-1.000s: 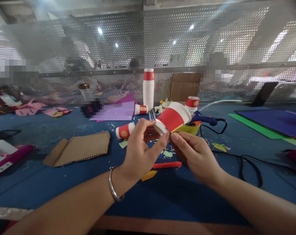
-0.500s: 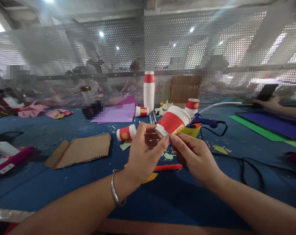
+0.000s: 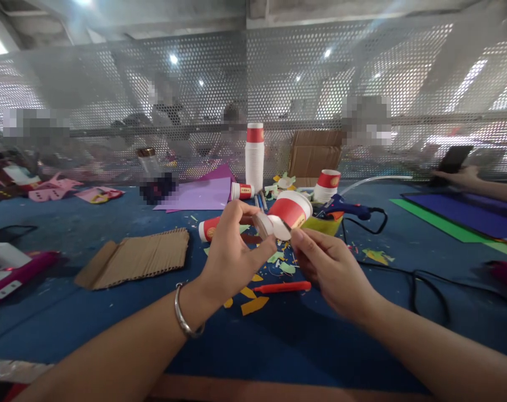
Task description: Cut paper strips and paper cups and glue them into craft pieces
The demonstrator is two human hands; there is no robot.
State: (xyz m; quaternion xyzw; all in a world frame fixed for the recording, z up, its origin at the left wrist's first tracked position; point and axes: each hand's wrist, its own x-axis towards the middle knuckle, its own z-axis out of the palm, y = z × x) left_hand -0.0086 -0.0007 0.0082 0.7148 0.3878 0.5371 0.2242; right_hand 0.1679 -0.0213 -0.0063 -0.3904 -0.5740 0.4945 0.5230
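Observation:
A red and white paper cup (image 3: 290, 211) is tilted between my hands, with its wide rim up to the right. A white round piece (image 3: 263, 224) at its narrow end sits between the thumb and fingers of my left hand (image 3: 237, 254), which wears a silver bracelet. The thumb and fingertips of my right hand (image 3: 326, 262) pinch the cup's lower edge. Below the hands, a red marker (image 3: 283, 287) lies among orange paper scraps (image 3: 254, 305). Another red cup (image 3: 208, 229) lies on its side, partly hidden behind my left hand.
Corrugated cardboard (image 3: 140, 258) lies at left, purple sheets (image 3: 203, 194) behind it. A cup stack (image 3: 254, 162) stands at the back. A blue glue gun (image 3: 348, 209) with its cable is at right. A person's hand (image 3: 463, 176) holds a phone.
My left hand has moved left, and the white piece has tilted away from the cup's red body. The cup has shifted slightly left and down. More orange scraps show.

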